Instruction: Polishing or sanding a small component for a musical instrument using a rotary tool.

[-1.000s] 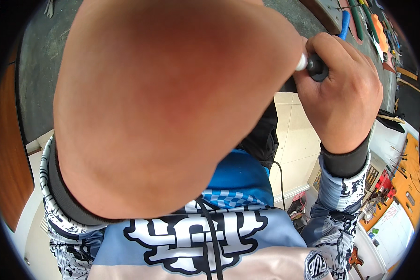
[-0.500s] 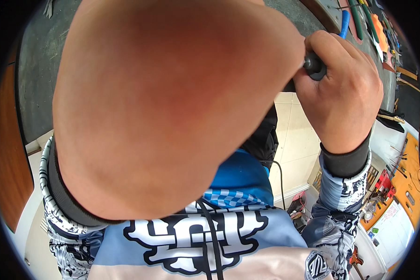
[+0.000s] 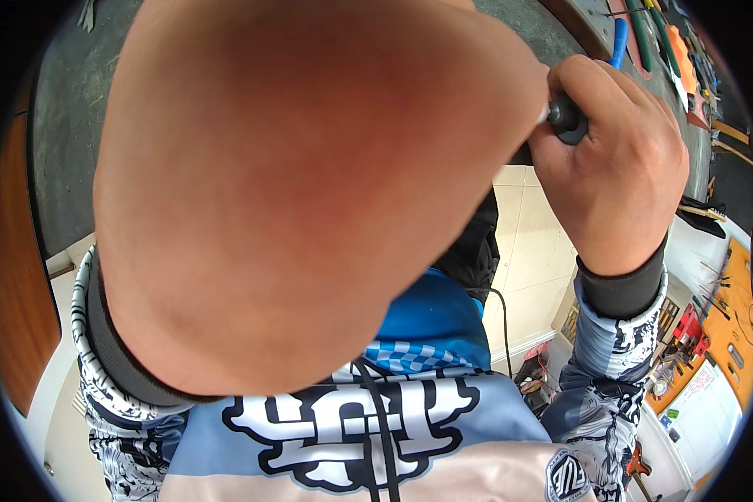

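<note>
My left hand is very close to the camera and fills much of the view. Its fingers run past the top edge or are hidden, so what they hold does not show. To its right, my right hand is closed around a dark grey, round-bodied tool. A pale, narrow tip of this tool points left toward the edge of my left hand, which covers whatever it reaches. Whether the tip touches anything cannot be seen.
A dark grey worktop shows at the upper left. Several hand tools, one with a blue handle, lie at the upper right. An orange tool board and a white paper sheet are at the lower right. A black cable hangs over pale tiles.
My right hand and the dark grey tool have shifted very slightly to the right, and a little more of the tool's pale tip shows. My left hand is almost still.
</note>
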`<action>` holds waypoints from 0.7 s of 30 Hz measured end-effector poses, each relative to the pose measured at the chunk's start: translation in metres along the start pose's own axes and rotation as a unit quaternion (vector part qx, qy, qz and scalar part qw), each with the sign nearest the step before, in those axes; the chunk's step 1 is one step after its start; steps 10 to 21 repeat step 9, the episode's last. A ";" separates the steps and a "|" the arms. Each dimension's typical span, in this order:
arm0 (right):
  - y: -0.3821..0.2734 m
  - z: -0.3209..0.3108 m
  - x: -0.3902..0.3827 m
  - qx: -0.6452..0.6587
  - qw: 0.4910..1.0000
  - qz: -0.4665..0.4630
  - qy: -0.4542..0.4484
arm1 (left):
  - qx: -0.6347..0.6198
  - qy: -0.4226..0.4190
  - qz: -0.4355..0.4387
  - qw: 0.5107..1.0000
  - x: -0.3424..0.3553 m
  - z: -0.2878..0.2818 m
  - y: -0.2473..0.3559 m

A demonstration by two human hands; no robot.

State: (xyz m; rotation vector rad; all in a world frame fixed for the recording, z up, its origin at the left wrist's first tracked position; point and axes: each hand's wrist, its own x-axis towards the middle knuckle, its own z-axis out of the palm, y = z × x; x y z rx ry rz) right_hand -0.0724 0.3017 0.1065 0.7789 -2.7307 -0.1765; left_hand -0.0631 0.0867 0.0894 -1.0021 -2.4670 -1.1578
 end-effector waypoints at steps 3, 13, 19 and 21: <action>-0.001 0.002 0.000 -0.008 1.000 0.008 0.005 | 0.005 -0.017 -0.005 1.000 0.001 -0.002 0.000; -0.002 0.002 0.000 -0.007 1.000 0.011 0.008 | -0.007 -0.014 -0.006 1.000 0.000 -0.001 0.000; -0.002 0.002 0.000 -0.007 1.000 0.011 0.008 | -0.007 -0.014 -0.006 1.000 0.000 -0.001 0.000; -0.002 0.002 0.000 -0.007 1.000 0.011 0.008 | -0.007 -0.014 -0.006 1.000 0.000 -0.001 0.000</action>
